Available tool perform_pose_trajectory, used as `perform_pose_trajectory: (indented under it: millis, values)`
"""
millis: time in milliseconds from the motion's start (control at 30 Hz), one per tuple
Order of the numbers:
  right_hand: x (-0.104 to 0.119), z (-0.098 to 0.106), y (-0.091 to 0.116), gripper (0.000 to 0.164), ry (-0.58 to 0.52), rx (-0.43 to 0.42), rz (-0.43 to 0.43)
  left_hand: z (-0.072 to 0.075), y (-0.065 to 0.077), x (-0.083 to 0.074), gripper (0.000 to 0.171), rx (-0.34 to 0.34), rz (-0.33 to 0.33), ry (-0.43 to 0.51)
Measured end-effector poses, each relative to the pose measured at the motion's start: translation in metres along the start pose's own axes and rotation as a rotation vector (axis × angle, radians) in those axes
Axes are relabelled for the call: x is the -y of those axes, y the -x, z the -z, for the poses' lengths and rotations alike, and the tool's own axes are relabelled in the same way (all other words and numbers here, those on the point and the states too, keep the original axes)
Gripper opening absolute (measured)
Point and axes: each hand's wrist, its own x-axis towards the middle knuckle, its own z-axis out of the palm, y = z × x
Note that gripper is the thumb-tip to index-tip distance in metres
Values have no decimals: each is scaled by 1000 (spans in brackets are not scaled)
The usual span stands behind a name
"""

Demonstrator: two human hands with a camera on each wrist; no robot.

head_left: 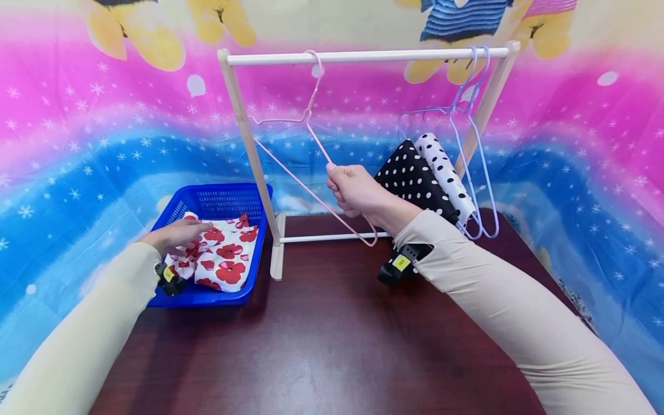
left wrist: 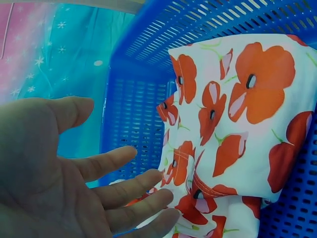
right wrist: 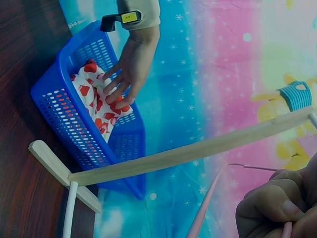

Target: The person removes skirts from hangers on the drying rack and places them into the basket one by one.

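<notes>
My right hand [head_left: 355, 190] grips one side of a pink clothes hanger [head_left: 290, 167], whose hook is over the top bar of the rack. In the right wrist view the curled fingers [right wrist: 272, 198] close round the pink wire. My left hand [head_left: 178, 234] is over the blue basket [head_left: 207, 297], beside a folded white cloth with red flowers [head_left: 230, 253]. Its fingers [left wrist: 129, 188] are spread and nearly straight in the left wrist view, the tips close to the cloth; whether they touch it I cannot tell.
A wooden rack [head_left: 368, 56] stands on the dark table [head_left: 311, 346]. At its right end hang purple hangers [head_left: 485, 167], with a black polka-dot cloth [head_left: 410, 178] and a white dotted cloth [head_left: 446, 176] there. A patterned backdrop [head_left: 78, 144] surrounds the table.
</notes>
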Motion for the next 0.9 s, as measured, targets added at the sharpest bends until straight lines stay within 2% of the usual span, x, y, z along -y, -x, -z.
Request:
perform_pose_trajectory:
  millis: [267, 533, 900]
  values:
    - [1, -3, -3, 48, 0, -2, -1, -1, 5, -3, 79, -70, -52, 29]
    - [2, -8, -6, 48, -8, -5, -1, -6, 10, -7, 72, -115, -74, -11]
    - [4, -16, -9, 48, 11, -42, -7, -11, 14, -15, 76, -102, -106, -48]
